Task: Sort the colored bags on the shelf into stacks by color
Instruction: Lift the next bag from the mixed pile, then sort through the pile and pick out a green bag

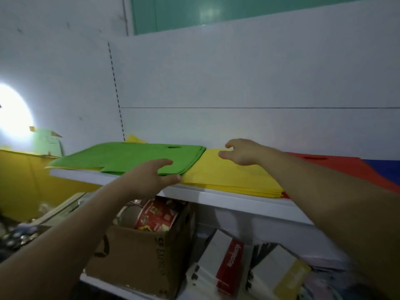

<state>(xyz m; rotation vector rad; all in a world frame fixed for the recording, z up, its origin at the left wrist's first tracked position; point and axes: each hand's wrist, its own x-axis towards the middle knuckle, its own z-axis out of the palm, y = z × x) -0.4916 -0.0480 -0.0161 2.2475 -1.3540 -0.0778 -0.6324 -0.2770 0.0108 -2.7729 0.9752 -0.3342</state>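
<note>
a wide-angle view sits at the person's head and faces forward and slightly down at the white shelf (pixel 216 198), whose front edge slants from middle left to lower right of the frame. it is close to the shelf: the left forearm (pixel 71 230) and right forearm (pixel 335 202) enter from the bottom corners, the back panel (pixel 238 72) fills the upper half, and a cardboard box (pixel 138 256) lies bottom centre.

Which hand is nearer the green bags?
Left. The left hand grips the green bags at their front right corner; the right hand is off to their right, over the yellow bags.
</note>
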